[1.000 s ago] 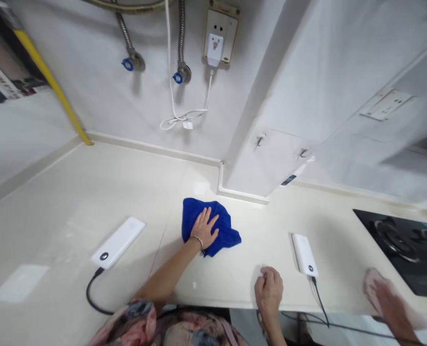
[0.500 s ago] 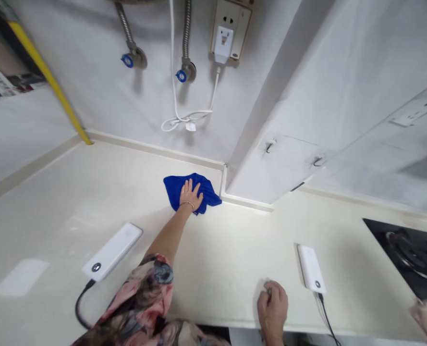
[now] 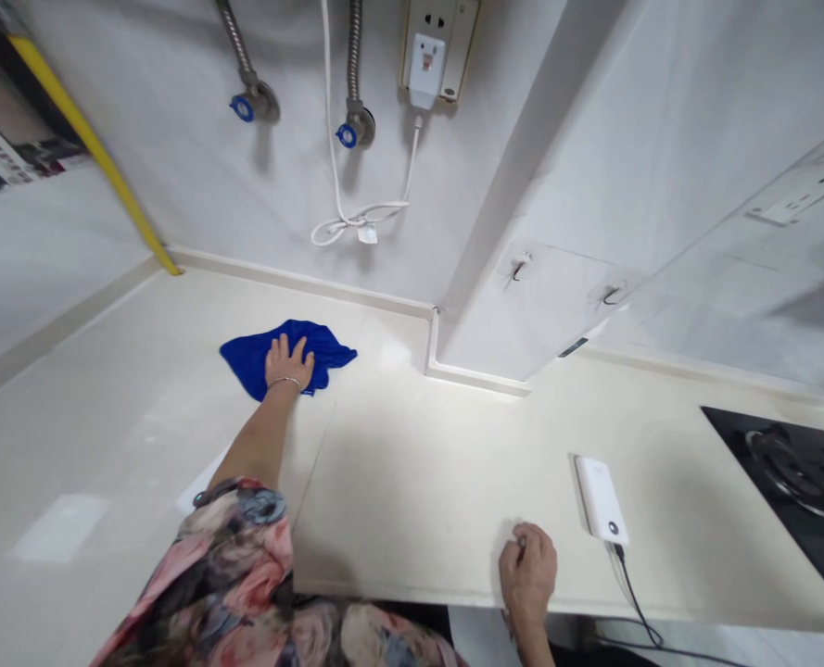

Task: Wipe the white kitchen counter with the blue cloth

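A blue cloth (image 3: 255, 357) lies crumpled on the cream countertop (image 3: 412, 463), towards the back wall. On top of it my left hand (image 3: 289, 363) rests palm down with fingers spread, a thin bracelet at the wrist. My left arm, in a floral sleeve, covers most of a white power bank (image 3: 196, 486). Near the front edge of the counter my right hand (image 3: 528, 567) rests with its fingers curled in, and no object shows in it. To the right of that hand lies another white power bank (image 3: 601, 500) with a black cable plugged in.
A black gas hob (image 3: 787, 482) is set into the counter at right. Behind stand a wall column with hooks (image 3: 521, 267), two blue-handled valves (image 3: 348, 136), a plugged-in white adapter (image 3: 426, 69) with dangling cord, and a yellow pipe (image 3: 92, 144) in the left corner.
My left hand has slid the blue cloth leftwards, away from the column's corner, and the arm now covers the left power bank. A hand at the right edge has gone. My right hand stays put.
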`<control>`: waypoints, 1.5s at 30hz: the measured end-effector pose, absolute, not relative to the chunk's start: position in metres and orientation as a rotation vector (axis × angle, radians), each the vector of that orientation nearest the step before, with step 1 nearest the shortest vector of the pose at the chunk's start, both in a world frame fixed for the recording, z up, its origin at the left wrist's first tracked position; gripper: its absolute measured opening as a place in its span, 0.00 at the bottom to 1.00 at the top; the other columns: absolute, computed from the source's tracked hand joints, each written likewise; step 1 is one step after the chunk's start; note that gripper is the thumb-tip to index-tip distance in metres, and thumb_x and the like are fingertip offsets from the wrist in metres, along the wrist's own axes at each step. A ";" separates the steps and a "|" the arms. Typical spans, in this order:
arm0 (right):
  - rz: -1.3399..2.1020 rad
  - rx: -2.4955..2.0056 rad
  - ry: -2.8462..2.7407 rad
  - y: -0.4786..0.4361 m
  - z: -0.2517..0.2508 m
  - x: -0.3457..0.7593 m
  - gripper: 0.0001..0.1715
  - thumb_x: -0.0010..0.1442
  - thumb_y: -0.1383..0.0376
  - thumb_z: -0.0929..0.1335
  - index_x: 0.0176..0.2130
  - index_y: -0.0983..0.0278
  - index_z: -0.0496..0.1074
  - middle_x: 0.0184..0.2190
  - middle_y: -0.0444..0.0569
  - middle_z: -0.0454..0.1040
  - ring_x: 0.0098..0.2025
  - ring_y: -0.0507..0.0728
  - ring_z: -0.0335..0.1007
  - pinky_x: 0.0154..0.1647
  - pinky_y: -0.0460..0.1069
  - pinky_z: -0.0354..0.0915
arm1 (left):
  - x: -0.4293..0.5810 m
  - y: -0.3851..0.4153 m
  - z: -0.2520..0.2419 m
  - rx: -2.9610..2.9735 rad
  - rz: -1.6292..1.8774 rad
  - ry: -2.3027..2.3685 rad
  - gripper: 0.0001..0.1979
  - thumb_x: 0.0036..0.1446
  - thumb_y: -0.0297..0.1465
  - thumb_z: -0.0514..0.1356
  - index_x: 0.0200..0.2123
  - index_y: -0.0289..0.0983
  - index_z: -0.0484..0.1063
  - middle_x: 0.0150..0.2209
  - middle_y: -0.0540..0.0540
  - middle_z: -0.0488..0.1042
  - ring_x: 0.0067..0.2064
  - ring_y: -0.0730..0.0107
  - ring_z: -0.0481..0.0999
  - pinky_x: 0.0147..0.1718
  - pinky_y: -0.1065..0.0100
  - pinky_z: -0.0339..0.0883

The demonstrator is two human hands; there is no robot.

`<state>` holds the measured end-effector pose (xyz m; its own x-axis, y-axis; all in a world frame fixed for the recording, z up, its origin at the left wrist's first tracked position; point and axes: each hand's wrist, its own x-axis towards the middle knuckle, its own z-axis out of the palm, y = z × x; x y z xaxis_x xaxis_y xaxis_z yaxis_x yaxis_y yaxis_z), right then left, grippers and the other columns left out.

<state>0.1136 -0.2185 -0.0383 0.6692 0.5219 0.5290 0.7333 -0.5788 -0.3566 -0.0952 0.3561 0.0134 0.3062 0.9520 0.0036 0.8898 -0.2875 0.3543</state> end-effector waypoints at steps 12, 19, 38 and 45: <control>-0.518 -2.398 -0.974 -0.214 -0.030 0.108 0.09 0.58 0.71 0.61 0.38 0.62 0.68 0.44 0.58 0.72 0.48 0.66 0.68 0.48 0.58 0.62 | -0.032 0.299 0.009 2.475 0.140 1.540 0.31 0.71 0.41 0.43 0.74 0.41 0.54 0.77 0.42 0.42 0.77 0.45 0.36 0.73 0.44 0.38; -0.543 -2.365 -0.932 -0.212 -0.036 0.108 0.11 0.58 0.71 0.61 0.40 0.62 0.69 0.46 0.57 0.72 0.47 0.65 0.67 0.46 0.56 0.61 | -0.017 0.254 0.007 2.566 0.135 1.429 0.33 0.70 0.42 0.43 0.74 0.38 0.55 0.77 0.40 0.41 0.77 0.47 0.38 0.73 0.48 0.37; -0.467 -2.330 -0.974 -0.219 -0.034 0.110 0.12 0.59 0.70 0.61 0.39 0.63 0.72 0.46 0.56 0.72 0.48 0.66 0.66 0.41 0.55 0.54 | -0.078 0.099 0.013 2.606 0.214 1.179 0.31 0.67 0.39 0.54 0.72 0.40 0.60 0.77 0.41 0.43 0.77 0.49 0.38 0.74 0.48 0.39; -0.472 -2.270 -0.987 -0.220 -0.036 0.109 0.13 0.59 0.71 0.61 0.40 0.63 0.73 0.46 0.56 0.73 0.48 0.65 0.66 0.41 0.54 0.53 | -0.132 0.044 0.018 2.622 0.225 0.894 0.33 0.55 0.27 0.58 0.65 0.40 0.68 0.75 0.41 0.52 0.76 0.54 0.44 0.74 0.48 0.42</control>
<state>0.1095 -0.2198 -0.0355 0.6581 0.5307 0.5341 0.7489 -0.5350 -0.3911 -0.1322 0.0439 0.0182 0.7869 0.6161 0.0334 0.5588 -0.7346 0.3849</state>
